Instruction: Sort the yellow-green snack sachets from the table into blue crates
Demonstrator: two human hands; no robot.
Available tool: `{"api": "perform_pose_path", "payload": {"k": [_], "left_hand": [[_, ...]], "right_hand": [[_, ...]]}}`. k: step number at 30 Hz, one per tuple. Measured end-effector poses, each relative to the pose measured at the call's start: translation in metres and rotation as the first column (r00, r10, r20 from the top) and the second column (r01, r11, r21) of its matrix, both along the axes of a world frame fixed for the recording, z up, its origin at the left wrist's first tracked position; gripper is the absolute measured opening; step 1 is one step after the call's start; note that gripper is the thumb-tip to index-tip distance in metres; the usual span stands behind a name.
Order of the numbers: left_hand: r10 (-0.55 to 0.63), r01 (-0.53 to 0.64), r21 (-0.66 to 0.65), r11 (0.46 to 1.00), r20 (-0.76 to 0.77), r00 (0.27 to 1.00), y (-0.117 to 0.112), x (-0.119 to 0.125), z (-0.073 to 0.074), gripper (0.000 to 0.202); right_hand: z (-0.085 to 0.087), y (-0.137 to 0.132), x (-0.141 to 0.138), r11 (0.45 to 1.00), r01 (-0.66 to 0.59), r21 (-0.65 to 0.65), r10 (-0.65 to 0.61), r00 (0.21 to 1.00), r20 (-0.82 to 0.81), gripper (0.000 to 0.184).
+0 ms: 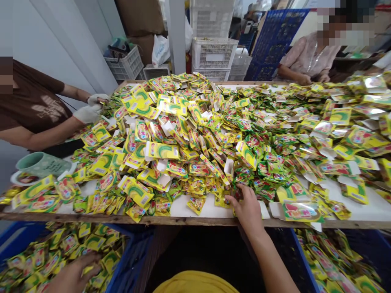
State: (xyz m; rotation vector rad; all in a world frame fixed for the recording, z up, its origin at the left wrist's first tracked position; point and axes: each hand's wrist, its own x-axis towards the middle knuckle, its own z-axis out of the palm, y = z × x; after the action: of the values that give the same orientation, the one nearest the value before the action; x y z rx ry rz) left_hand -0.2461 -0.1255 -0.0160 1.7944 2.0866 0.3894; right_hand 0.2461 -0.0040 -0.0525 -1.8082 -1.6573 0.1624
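Note:
My right hand [249,207] rests at the table's front edge, thumb and fingers apart. Its fingertips touch the lower edge of a heap of small green sachets [269,169], and yellow sachets [222,199] lie beside the thumb. At the lower left, my left hand [76,270] is over a blue crate [130,252] full of filled yellow-green boxes [51,260]. Motion smears its fingers; something yellow shows between them, but whether it is gripped is unclear. Flat and open printed cartons [161,150] pile up on the white tabletop [180,207] in front of me.
Another blue crate [305,260] with packed boxes stands at the lower right. A green mug [42,162] sits at the table's left end. A gloved co-worker [39,110] works at the left, another person [308,57] across the table. White crates [214,55] are stacked behind.

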Motion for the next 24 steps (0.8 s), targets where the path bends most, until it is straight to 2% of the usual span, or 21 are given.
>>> {"api": "perform_pose_path", "payload": {"k": [2,3,5,6,8,10,11,12,13,14,15,16,17,18,20,22,24], "left_hand": [[0.001,0.0,-0.005,1.0,0.171,0.985,0.007,0.037,0.005,0.025],[-0.008,0.003,0.019,1.0,0.261,0.965,0.018,0.066,0.007,0.022],[-0.086,0.029,0.16,0.987,0.365,0.927,0.05,0.133,0.009,0.021],[-0.139,0.067,0.207,0.976,0.354,0.925,0.067,0.166,0.008,0.021],[-0.173,0.117,0.232,0.966,0.238,0.956,0.098,0.219,0.002,0.017],[-0.159,0.13,0.192,0.973,0.148,0.976,0.117,0.252,-0.008,0.014],[-0.143,0.117,0.157,0.981,0.162,0.976,0.122,0.26,-0.012,0.014],[-0.124,0.098,0.122,0.988,0.231,0.965,0.125,0.264,-0.016,0.015],[-0.095,0.069,0.087,0.994,0.348,0.933,0.126,0.265,-0.018,0.017],[-0.052,0.03,0.052,0.998,0.489,0.871,0.125,0.263,-0.019,0.018],[0.005,-0.017,0.013,1.0,0.626,0.78,0.122,0.259,-0.018,0.019],[0.064,-0.067,-0.026,0.997,0.737,0.673,0.119,0.255,-0.016,0.019],[0.118,-0.121,-0.058,0.991,0.809,0.576,0.116,0.252,-0.014,0.02],[0.163,-0.177,-0.082,0.981,0.845,0.509,0.112,0.25,-0.011,0.024],[0.224,-0.274,-0.104,0.956,0.862,0.455,0.105,0.251,-0.006,0.029],[0.264,-0.323,-0.131,0.937,0.873,0.411,0.101,0.258,-0.004,0.029],[0.289,-0.289,-0.194,0.937,0.896,0.337,0.099,0.268,-0.004,0.028]], "right_hand": [[-0.002,0.0,-0.004,1.0,0.007,0.017,-0.007,1.0,0.013,0.036],[-0.002,-0.001,-0.005,0.999,0.024,0.046,-0.024,1.0,0.004,0.032],[0.004,-0.006,-0.005,0.992,0.056,0.114,-0.053,0.998,-0.031,0.026],[0.009,-0.01,-0.006,0.988,0.067,0.142,-0.06,0.997,-0.056,0.025],[0.019,-0.019,-0.012,0.986,0.073,0.153,-0.05,0.988,-0.146,0.023],[0.027,-0.027,-0.025,0.995,0.059,0.085,-0.028,0.942,-0.334,0.022],[0.03,-0.029,-0.033,0.999,0.036,0.023,-0.021,0.882,-0.472,0.022],[0.031,-0.03,-0.042,0.999,-0.005,-0.046,-0.025,0.781,-0.624,0.022],[0.032,-0.03,-0.051,0.992,-0.062,-0.109,-0.044,0.641,-0.766,0.023],[0.032,-0.029,-0.06,0.98,-0.125,-0.154,-0.077,0.476,-0.876,0.026],[0.032,-0.028,-0.067,0.966,-0.182,-0.183,-0.119,0.313,-0.942,0.028],[0.032,-0.027,-0.073,0.954,-0.224,-0.202,-0.164,0.176,-0.971,0.031],[0.031,-0.026,-0.078,0.943,-0.253,-0.215,-0.202,0.077,-0.976,0.034],[0.03,-0.025,-0.081,0.936,-0.271,-0.224,-0.229,0.012,-0.973,0.035],[0.029,-0.025,-0.085,0.932,-0.282,-0.229,-0.252,-0.049,-0.966,0.038],[0.028,-0.027,-0.086,0.935,-0.278,-0.222,-0.248,-0.059,-0.967,0.038],[0.028,-0.031,-0.085,0.951,-0.235,-0.202,-0.214,-0.03,-0.976,0.036]]}}
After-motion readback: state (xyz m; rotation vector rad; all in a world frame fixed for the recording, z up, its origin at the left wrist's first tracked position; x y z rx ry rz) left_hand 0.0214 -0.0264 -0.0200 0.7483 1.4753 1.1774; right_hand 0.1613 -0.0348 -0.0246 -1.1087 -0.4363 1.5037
